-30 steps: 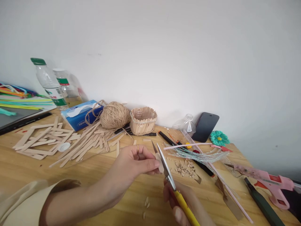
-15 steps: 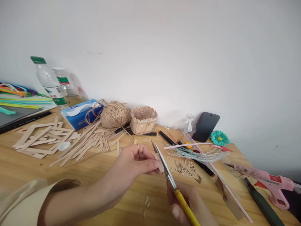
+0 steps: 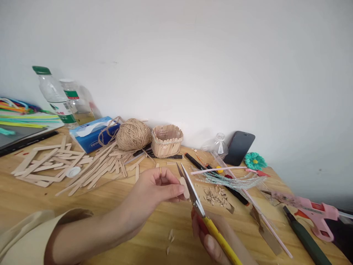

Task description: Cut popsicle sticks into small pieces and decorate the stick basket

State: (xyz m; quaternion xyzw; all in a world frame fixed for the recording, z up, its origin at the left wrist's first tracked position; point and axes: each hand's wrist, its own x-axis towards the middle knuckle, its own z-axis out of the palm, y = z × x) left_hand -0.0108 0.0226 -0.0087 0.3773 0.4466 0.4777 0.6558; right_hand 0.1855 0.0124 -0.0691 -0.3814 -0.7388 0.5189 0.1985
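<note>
Between its thumb and fingers, my left hand (image 3: pixel 162 186) pinches a small rounded piece of wooden craft stick (image 3: pixel 184 188). My right hand (image 3: pixel 213 235) is closed around the yellow handles of a pair of scissors (image 3: pixel 196 200). The blades point up and away, slightly parted, right beside the wood piece; whether they touch it I cannot tell. Small wood shavings (image 3: pixel 215 195) lie in a heap to the right of the blades. A few more slivers (image 3: pixel 170 239) rest on the table below my hands.
Behind my hands are a small craft-stick basket (image 3: pixel 167 141), a ball of twine (image 3: pixel 134 135) and a tissue box (image 3: pixel 93 134). Loose craft sticks (image 3: pixel 102 165) spread to the left. At right lie a pink glue gun (image 3: pixel 317 213), a dark green-handled tool (image 3: pixel 306 235) and a phone (image 3: pixel 239 148).
The view has shifted slightly. Scissors and wood piece stay close together, the blades a little more apart. Both hands keep their holds.
</note>
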